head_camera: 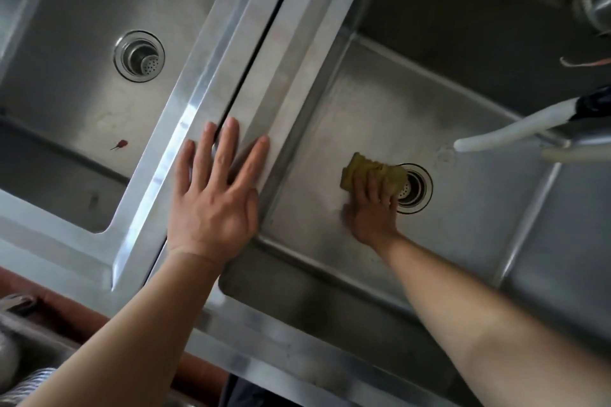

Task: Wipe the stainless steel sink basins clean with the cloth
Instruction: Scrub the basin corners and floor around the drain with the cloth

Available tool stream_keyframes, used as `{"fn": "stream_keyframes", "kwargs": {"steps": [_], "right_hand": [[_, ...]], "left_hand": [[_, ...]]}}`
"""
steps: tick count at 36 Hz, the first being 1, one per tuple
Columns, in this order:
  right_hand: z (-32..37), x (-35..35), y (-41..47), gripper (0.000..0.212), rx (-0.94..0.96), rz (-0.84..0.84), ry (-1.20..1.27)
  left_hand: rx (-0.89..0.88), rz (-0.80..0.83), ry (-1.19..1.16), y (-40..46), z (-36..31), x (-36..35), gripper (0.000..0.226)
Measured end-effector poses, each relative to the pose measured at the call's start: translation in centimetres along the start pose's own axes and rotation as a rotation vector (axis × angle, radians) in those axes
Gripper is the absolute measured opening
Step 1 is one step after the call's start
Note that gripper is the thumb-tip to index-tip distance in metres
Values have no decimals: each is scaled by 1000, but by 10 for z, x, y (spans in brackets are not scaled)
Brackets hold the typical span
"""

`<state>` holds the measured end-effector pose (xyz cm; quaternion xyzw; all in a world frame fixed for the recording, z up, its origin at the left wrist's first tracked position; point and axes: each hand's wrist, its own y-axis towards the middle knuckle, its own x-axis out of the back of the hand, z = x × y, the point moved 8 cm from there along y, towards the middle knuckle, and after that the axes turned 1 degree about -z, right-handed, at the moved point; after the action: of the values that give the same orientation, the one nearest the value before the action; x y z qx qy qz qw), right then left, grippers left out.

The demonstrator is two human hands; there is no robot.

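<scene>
Nearest to me, two bare forearms reach out over the steel front edge of the bench (pixel 284 337). The left hand (pixel 215 205) lies flat on the raised divider (pixel 231 53) between the two sinks, palm down, its fingers (pixel 228 149) straight and spread, holding nothing; the fingertips straddle the dark seam that runs along the divider. The right hand (pixel 372 208) is down inside the right basin (pixel 463 208), pressing a yellow-green cloth (pixel 373 172) against the basin floor. Its fingers lie over the cloth, which bunches out ahead of them; how far they curl into it I cannot tell, since this hand is blurred. The cloth sits just beside the right drain (pixel 415 188), its far edge touching or overlapping the drain's rim. Beyond that, a white hose (pixel 509 132) with a dark end piece reaches in over the right basin from the right side, its open end above the floor past the drain. Across the divider, the left basin (pixel 66 102) holds a small red scrap (pixel 120 144) on its floor, and farther back its own drain (pixel 139 56) with a perforated strainer.
</scene>
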<state>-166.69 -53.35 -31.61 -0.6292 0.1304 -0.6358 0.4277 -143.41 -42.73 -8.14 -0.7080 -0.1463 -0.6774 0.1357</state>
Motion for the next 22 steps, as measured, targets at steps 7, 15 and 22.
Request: {"fn": "stream_keyframes", "kwargs": {"steps": [7,15,22], "right_hand": [[2,-63,-63,61,198,98,-157],[-23,-62,-97,60,616,271,-432],[-39,-63,-108,52,673,169,-521]], "left_hand": [[2,-14,13,0,0,1,62],[-7,-46,30,-1,-1,-1,58],[11,-16,27,-1,1,-2,63]]}}
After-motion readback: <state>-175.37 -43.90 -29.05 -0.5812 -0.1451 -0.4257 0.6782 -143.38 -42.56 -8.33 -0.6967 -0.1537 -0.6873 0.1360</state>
